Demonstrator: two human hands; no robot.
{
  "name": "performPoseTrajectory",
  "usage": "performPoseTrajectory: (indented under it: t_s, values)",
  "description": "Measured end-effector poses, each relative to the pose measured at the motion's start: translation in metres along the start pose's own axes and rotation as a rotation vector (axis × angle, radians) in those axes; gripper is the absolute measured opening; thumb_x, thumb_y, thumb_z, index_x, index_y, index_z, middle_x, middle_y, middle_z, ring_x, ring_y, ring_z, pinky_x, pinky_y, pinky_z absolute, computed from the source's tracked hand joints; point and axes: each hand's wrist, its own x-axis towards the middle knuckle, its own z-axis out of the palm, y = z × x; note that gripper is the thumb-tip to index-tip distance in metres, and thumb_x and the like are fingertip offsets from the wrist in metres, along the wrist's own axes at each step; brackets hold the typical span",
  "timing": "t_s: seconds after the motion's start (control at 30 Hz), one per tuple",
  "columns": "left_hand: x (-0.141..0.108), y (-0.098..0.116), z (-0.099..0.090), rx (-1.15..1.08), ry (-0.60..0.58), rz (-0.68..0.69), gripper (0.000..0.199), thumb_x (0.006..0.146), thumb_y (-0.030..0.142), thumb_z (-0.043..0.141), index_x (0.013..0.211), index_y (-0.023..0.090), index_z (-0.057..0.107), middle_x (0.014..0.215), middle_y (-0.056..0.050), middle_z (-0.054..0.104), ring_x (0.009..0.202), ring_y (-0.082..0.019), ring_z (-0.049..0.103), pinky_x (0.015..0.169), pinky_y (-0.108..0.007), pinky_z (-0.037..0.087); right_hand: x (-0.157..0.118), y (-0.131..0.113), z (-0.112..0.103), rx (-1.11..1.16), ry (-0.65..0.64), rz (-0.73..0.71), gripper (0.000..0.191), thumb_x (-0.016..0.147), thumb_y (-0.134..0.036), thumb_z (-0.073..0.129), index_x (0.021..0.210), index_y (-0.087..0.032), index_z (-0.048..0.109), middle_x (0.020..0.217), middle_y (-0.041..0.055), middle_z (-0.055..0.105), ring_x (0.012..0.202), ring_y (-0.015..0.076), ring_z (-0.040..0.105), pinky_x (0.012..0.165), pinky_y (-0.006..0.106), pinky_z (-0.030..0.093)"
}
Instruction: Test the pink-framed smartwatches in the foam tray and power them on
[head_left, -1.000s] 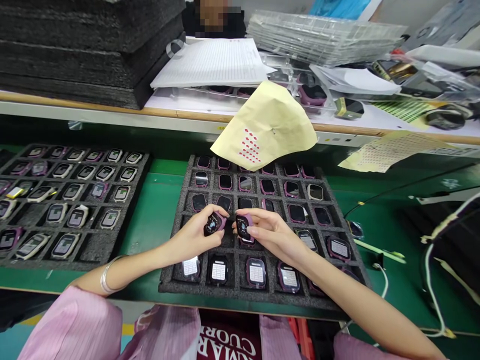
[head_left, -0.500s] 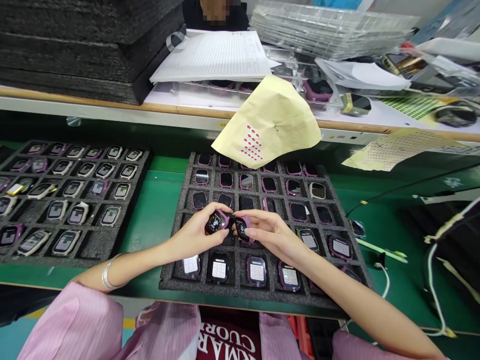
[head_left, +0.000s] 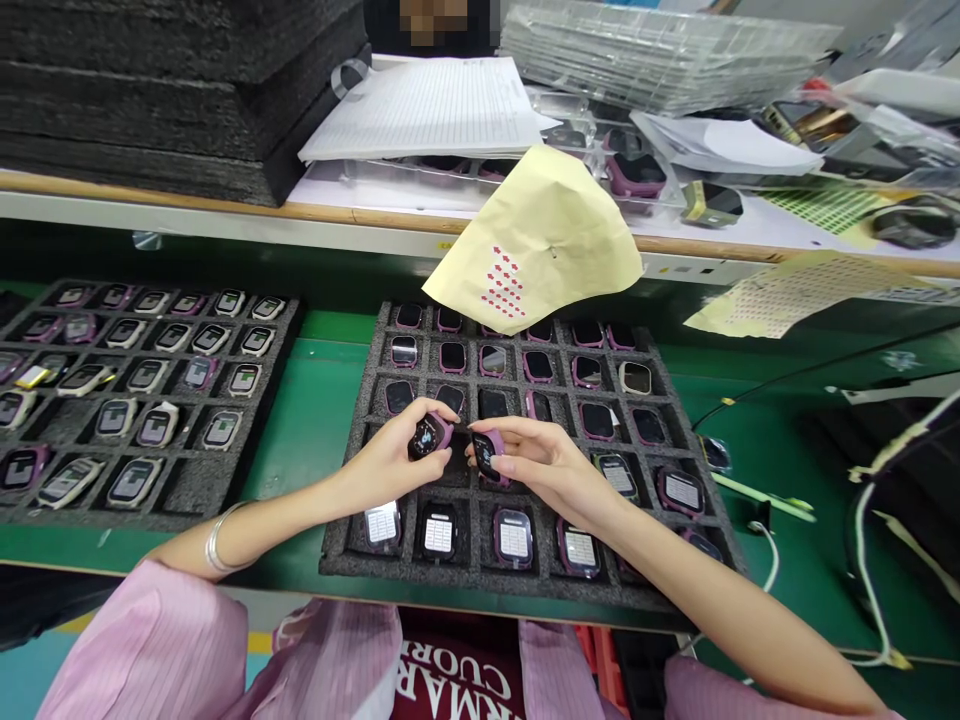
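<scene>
Over the black foam tray [head_left: 480, 588] at the centre, my left hand [head_left: 397, 445] is closed on a purple-framed watch [head_left: 429, 436] with a lit dial. To its right, my right hand [head_left: 551, 460] pinches a second purple watch [head_left: 484, 455], whose lit screen is partly covered by the thumb. A small gap separates the two watches. Beneath my hands, the tray's compartments hold several watches. Those in the front row, such as the dark one [head_left: 439, 535], show white screens; those in the back rows have dark screens.
A second foam tray [head_left: 251, 440] with several watches lies at the left. Above, a shelf carries stacked black foam [head_left: 150, 100], papers [head_left: 442, 110] and clear plastic trays [head_left: 660, 60]. A yellow sheet [head_left: 555, 240] hangs from its edge. Cables [head_left: 862, 550] run down the right side.
My left hand has shifted slightly left and up with its watch, widening the gap between the two watches. My right hand holds its watch in nearly the same place.
</scene>
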Motion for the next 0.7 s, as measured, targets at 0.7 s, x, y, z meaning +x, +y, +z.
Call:
performPoseTrajectory:
  t_s: [0.7]
  values:
    - [0.007, -0.002, -0.001, -0.541, 0.002, -0.206, 0.046, 0.078, 0.016, 0.056, 0.123, 0.019, 0.047, 0.094, -0.003, 0.058, 0.082, -0.016, 0.062, 0.069, -0.030, 0.055, 0.005, 0.003, 0.000, 0.188, 0.027, 0.030, 0.040, 0.084, -0.025, 0.069, 0.122, -0.023, 0.060, 0.114, 0.0093, 0.069, 0.106, 0.0243, 0.066, 0.100, 0.047, 0.047]
